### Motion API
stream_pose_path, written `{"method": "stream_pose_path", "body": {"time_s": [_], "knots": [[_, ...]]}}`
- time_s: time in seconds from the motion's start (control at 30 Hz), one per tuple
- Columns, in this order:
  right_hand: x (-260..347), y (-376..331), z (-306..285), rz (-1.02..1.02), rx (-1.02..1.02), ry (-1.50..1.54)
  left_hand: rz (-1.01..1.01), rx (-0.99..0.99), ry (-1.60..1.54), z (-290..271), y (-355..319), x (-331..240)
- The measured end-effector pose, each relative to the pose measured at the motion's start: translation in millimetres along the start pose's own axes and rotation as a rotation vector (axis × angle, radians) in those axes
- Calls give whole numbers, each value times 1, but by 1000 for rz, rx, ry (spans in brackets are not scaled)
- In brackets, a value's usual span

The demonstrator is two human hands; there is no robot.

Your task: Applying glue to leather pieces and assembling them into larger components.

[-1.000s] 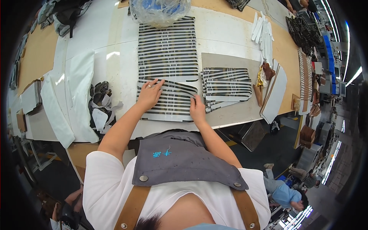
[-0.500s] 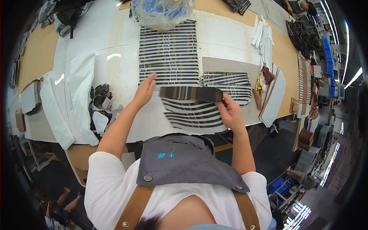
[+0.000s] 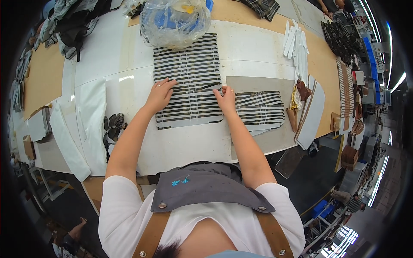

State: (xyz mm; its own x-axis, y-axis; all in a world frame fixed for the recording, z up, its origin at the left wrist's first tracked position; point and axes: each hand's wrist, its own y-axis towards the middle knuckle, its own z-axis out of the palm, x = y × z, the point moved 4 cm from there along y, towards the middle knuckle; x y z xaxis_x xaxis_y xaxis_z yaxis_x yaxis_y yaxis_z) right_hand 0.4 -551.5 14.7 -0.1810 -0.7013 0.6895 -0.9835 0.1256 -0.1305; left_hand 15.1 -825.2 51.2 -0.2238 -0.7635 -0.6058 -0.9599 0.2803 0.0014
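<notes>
The left hand [image 3: 160, 94] lies flat with its fingers spread on the left edge of a big sheet of dark strips [image 3: 189, 81] laid in rows on a pale backing, which sits on the white bench [image 3: 189, 144] straight ahead of the person. The right hand [image 3: 226, 99] rests on the same sheet's right edge, fingers together and pressing down; whether a strip end is pinched under the fingertips cannot be told from this height. Both hands grasp nothing clear of the surface.

To the left of the left hand lie a long folded white sheet [image 3: 88, 116] and, nearer the bench edge, a small dark bundle [image 3: 114, 125]. At the top of the strip sheet stands a clear plastic bag [image 3: 174, 19] with something blue inside, overlapping the sheet's far edge. Just right of the right hand, a smaller batch of strips [image 3: 258, 109] lies on a grey card [image 3: 262, 84], its rows less even, some fanning at the lower end. Further right are a few brown leather pieces [image 3: 299, 96] and a row of white strips [image 3: 297, 43].

As a judgement, the big sheet looks almost wholly covered with neat rows, so that part seems largely done, while the looser batch on the card appears to be what is left to lay.
</notes>
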Motion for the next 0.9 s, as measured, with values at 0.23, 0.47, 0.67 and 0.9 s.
{"method": "stream_pose_path", "body": {"time_s": [0.23,0.47,0.67,0.9], "knots": [[28,-13,8,22,41,25,-52,71,137,24,21,-12],[16,-41,-59,-12,-58,172,-42,21,147,24,19,-8],[71,-53,-123,-199,46,255,-152,10,-121,18,31,7],[98,15,-54,-221,153,386,-295,-296,-631,-31,37,51]]}}
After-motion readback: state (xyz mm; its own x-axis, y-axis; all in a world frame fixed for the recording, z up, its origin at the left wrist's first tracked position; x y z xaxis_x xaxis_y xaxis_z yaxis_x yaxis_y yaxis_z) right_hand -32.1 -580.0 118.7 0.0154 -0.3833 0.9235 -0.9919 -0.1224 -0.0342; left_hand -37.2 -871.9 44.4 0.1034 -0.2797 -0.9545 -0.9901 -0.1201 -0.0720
